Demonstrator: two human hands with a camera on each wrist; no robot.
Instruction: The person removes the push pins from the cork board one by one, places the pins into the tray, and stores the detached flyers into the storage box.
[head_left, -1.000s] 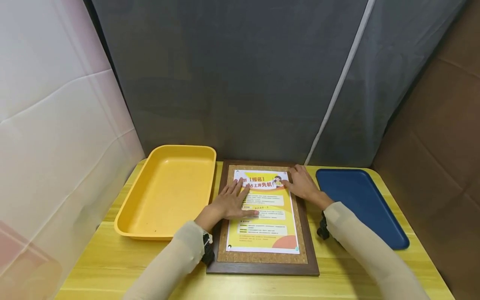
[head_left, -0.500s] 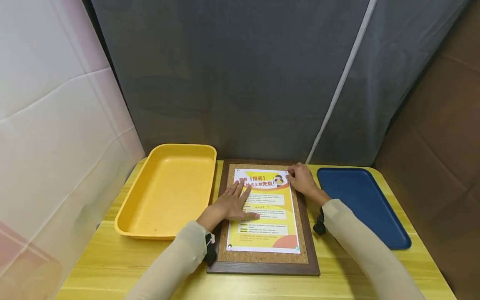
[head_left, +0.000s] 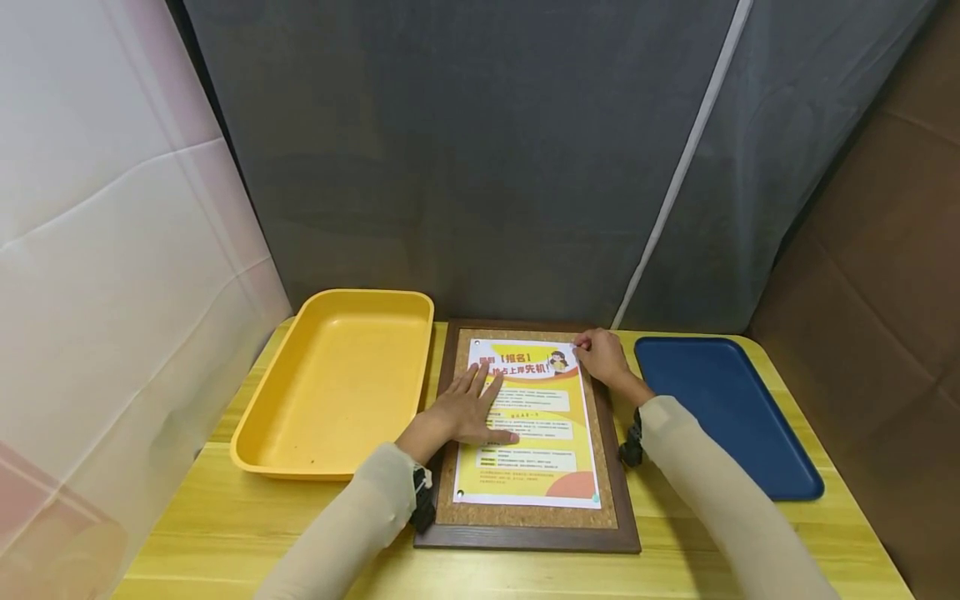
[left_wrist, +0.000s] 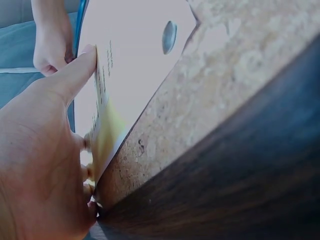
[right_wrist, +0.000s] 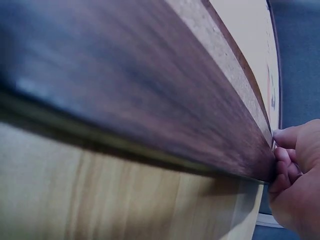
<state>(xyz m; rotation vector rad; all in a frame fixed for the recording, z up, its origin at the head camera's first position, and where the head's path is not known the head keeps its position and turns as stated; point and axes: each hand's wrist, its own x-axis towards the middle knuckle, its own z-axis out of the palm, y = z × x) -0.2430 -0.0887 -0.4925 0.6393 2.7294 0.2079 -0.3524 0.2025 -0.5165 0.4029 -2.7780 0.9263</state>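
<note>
A yellow and white printed poster [head_left: 525,487] lies on a cork board [head_left: 540,517] with a dark wooden frame [head_left: 525,540]. My left hand [head_left: 467,410] rests flat on the poster's left half, fingers spread; in the left wrist view its thumb [left_wrist: 75,72] lies along the paper. At the poster's upper right corner my right hand [head_left: 603,358] has its fingers curled, thumb and fingertips pinching a small thumbtack, mostly hidden by them. Round thumbtacks show at the other corners: a metallic one [head_left: 460,493] at lower left, one [head_left: 476,342] at upper left, a teal one [head_left: 596,498] at lower right.
A deep yellow tray [head_left: 337,392] stands left of the board on the wooden table [head_left: 225,533]. To the right lies a flat blue tray [head_left: 727,408]. A grey curtain [head_left: 480,167] hangs behind, with a pale sheet at the left and a brown one at the right.
The right hand's fingers have drawn together and curled at the upper right corner, where a small pinkish thumbtack showed earlier. The left hand has stayed almost still on the poster.
</note>
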